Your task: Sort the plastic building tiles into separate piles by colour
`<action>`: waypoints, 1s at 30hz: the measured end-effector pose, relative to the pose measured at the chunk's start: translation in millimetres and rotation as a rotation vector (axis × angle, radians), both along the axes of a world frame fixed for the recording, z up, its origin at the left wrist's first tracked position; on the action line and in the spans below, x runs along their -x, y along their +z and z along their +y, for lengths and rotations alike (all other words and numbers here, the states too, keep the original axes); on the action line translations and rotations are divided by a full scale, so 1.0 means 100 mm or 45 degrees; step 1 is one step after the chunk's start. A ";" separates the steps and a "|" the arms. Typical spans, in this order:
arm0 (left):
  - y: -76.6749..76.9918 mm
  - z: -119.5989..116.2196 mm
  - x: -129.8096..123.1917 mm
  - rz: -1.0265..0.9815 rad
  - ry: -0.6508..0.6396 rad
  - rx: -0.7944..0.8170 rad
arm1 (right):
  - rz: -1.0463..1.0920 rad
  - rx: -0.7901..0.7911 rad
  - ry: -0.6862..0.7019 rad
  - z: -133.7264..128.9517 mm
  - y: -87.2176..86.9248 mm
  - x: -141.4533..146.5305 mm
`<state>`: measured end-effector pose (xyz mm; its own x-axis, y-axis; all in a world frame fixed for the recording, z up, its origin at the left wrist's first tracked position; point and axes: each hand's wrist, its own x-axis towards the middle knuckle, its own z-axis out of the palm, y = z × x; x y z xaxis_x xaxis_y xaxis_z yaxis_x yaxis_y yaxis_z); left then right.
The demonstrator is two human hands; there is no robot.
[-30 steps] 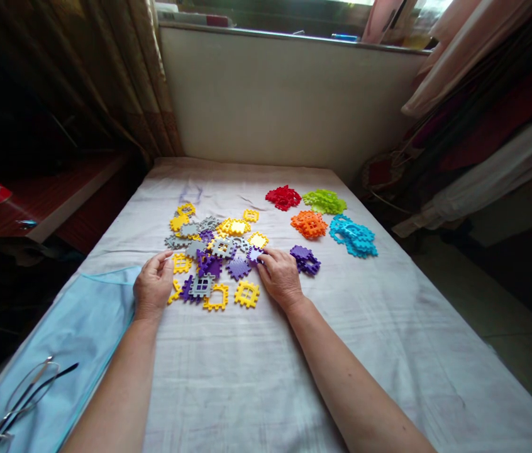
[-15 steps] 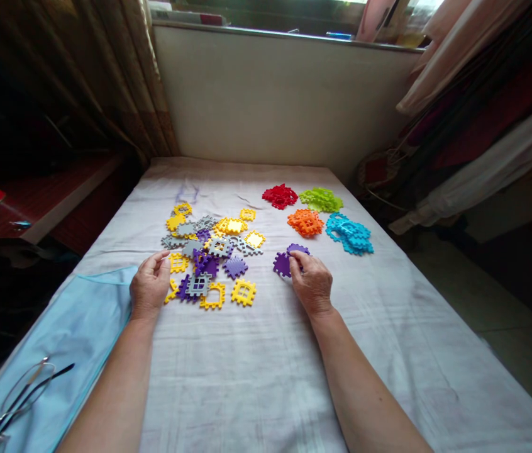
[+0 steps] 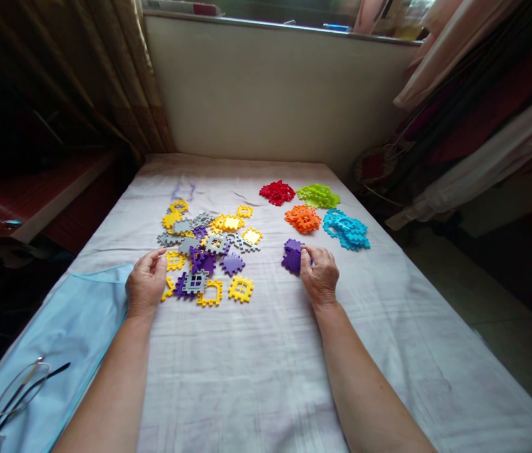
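My right hand [image 3: 321, 275] is closed in a pinch on a purple notched square tile [image 3: 292, 261], which overlaps another purple tile [image 3: 293, 245] on the cloth. My left hand [image 3: 146, 281] rests at the left side of a mixed heap, its fingers curled together; whether anything is in them is hidden. Beside it lie a yellow window tile [image 3: 175, 260] and a grey window tile [image 3: 195, 282]. The heap also holds purple tiles, among them a flat one [image 3: 232, 264], and yellow frames [image 3: 210, 294].
Sorted piles of red [image 3: 277, 192], lime green [image 3: 317, 195], orange [image 3: 302, 219] and blue tiles [image 3: 347, 230] lie at the back right. A light blue cloth [image 3: 82, 321] with eyeglasses [image 3: 23, 396] on it covers the left edge of the bed-like surface [image 3: 238, 377].
My right hand has moved slightly right and towards me, and the purple tile under it now overlaps the other one more closely. My left hand stays beside the heap.
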<state>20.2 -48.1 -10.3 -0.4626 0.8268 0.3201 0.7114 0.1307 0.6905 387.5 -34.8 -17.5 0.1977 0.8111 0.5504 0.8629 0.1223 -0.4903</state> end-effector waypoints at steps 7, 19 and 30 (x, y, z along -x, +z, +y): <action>-0.02 0.00 0.00 -0.008 -0.007 -0.021 | -0.057 -0.039 0.131 -0.09 0.06 0.22; -0.01 0.00 0.00 -0.019 -0.019 -0.015 | -0.100 0.228 0.577 -0.25 0.05 0.94; -0.03 0.00 0.01 -0.025 -0.032 -0.040 | -0.269 0.522 0.432 -0.17 0.22 1.28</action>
